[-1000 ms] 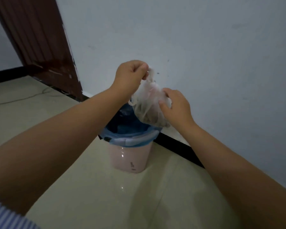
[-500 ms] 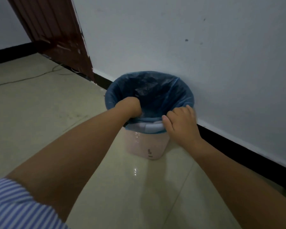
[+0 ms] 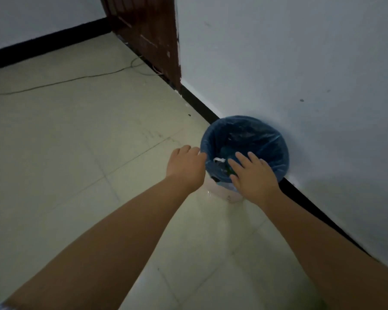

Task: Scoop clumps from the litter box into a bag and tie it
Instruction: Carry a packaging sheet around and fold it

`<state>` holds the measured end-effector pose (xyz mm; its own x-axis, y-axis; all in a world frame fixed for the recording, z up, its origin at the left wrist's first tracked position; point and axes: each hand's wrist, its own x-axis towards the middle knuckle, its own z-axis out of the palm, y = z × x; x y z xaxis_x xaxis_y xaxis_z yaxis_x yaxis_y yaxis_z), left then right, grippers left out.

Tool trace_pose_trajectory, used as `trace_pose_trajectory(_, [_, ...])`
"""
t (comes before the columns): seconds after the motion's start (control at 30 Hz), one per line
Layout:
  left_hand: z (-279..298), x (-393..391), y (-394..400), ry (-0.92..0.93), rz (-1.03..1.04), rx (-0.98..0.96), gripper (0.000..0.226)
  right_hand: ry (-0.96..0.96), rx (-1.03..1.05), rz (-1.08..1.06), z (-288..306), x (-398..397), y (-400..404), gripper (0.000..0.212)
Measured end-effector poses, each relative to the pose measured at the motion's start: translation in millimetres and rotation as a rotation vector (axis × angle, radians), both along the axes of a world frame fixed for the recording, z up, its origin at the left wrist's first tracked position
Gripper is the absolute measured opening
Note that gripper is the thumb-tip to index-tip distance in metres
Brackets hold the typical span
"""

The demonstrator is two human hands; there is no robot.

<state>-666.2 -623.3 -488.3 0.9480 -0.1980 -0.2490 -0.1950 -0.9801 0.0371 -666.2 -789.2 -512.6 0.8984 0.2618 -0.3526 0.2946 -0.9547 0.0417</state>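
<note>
A pink waste bin [image 3: 220, 193] lined with a blue plastic bag [image 3: 267, 139] stands on the floor against the white wall. Inside it lies the tied white bag [image 3: 220, 160]; only its knotted top shows between my hands. My left hand [image 3: 185, 167] hovers beside the bin's left rim, fingers loosely bent, holding nothing. My right hand [image 3: 252, 173] is spread over the bin's near edge with straight fingers, also holding nothing.
Pale floor tiles [image 3: 76, 153] stretch to the left. A thin cable [image 3: 76, 79] runs across the floor at the back. A dark brown door [image 3: 148, 34] stands at the top, and a black skirting board [image 3: 311, 204] follows the wall.
The white bag was held above the bin by both hands, then lowered into it. Both hands have let go and drawn back out, and the view has pulled away upward.
</note>
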Motion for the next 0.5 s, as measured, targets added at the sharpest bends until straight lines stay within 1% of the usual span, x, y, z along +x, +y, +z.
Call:
trace_pose_trajectory(0.1, [73,-22,49,0.011,0.138,-0.038,0.044,-0.030,0.053,0.087,79,-5,60,0.051])
trace_pose_trajectory(0.23, [173,-53,131,-0.008,0.348,-0.109,0.047,0.009,0.144,0.160,188,-13,145,0.053])
trace_pose_trajectory(0.3, [217,-70,176,-0.028,0.445,-0.120,0.048,0.036,0.190,0.199,233,-18,191,0.053])
trace_pose_trajectory(0.4, [263,-90,246,-0.042,0.543,-0.107,0.048,0.019,0.242,0.242,279,-23,263,0.054])
trace_pose_trajectory(0.5, [290,-106,309,-0.037,0.666,-0.118,0.048,0.056,0.270,0.285,308,-26,334,0.054])
